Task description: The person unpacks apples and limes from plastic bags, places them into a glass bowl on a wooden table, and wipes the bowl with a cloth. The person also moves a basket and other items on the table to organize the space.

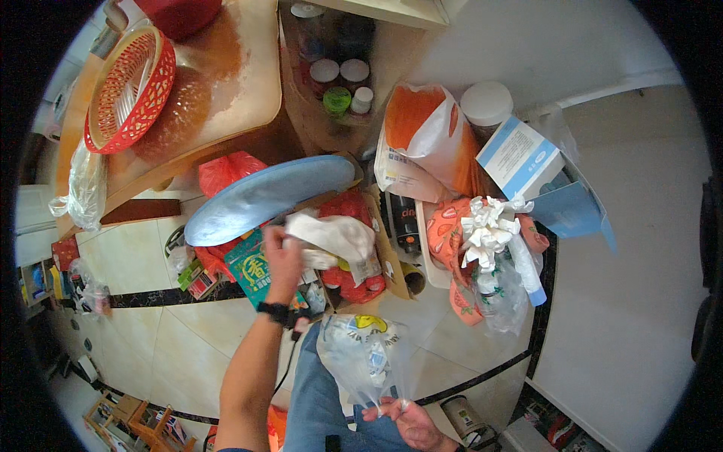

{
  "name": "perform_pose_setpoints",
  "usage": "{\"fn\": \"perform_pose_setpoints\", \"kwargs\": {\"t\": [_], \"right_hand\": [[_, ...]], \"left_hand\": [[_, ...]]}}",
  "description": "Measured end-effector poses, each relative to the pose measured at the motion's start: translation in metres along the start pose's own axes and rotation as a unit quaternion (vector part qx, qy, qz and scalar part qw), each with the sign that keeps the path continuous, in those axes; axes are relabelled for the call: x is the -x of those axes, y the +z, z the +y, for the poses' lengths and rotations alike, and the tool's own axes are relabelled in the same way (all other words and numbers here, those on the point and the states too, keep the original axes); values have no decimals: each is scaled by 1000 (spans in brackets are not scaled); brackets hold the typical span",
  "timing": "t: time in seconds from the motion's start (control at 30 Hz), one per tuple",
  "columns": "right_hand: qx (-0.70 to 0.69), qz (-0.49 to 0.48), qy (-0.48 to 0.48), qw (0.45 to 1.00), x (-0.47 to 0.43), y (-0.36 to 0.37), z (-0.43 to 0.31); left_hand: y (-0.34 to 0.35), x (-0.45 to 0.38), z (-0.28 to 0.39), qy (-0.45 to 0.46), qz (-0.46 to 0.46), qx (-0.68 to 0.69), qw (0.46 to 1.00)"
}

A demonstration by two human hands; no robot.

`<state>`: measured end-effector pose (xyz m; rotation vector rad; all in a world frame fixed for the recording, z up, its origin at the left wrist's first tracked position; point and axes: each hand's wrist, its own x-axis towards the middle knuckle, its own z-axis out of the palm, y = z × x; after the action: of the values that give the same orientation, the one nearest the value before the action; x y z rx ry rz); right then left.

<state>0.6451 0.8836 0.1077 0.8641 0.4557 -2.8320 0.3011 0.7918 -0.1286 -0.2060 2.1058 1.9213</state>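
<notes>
My left hand [282, 263], with a black band at the wrist, is raised over a cardboard box of packets and holds a white cloth-like piece [333, 234], blurred where it meets the fingers. Beneath the hand lies a green printed packet [248, 265], and red plastic bags [361, 285] fill part of the box. Over my lap, my right hand [415, 421] pinches the gathered edge of a clear plastic bag [364, 353] that bears a yellow print and has white and blue items inside.
A blue round lid or seat [271, 198] leans behind the box. To the right stand an orange and white bag [429, 141], a blue and white carton [522, 161] and a tray [429, 254] holding patterned cloth and crumpled paper [491, 229]. A red basket [130, 90] rests on the table [248, 73].
</notes>
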Motion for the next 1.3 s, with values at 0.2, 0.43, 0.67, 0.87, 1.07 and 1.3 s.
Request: {"fn": "perform_pose_setpoints", "kwargs": {"t": [0.2,0.43,0.67,0.87,1.07,1.3], "right_hand": [[9,3,-1,1000,-3,10,-7],[51,15,-9,999,-10,17,-9],[141,-18,6,990,-15,5,-11],[14,12,31,999,-14,11,-7],[155,-21,24,987,-18,1,-9],[16,16,-4,1000,-15,10,-2]], "left_hand": [[-127,9,45,118,82,-38,989],[-172,45,23,88,198,-108,970],[-113,27,-48,-30,-3,-312,950],[-80,37,-25,79,83,-428,896],[5,21,4,273,-238,-465,808],[73,0,1,199,-391,-573,693]]}}
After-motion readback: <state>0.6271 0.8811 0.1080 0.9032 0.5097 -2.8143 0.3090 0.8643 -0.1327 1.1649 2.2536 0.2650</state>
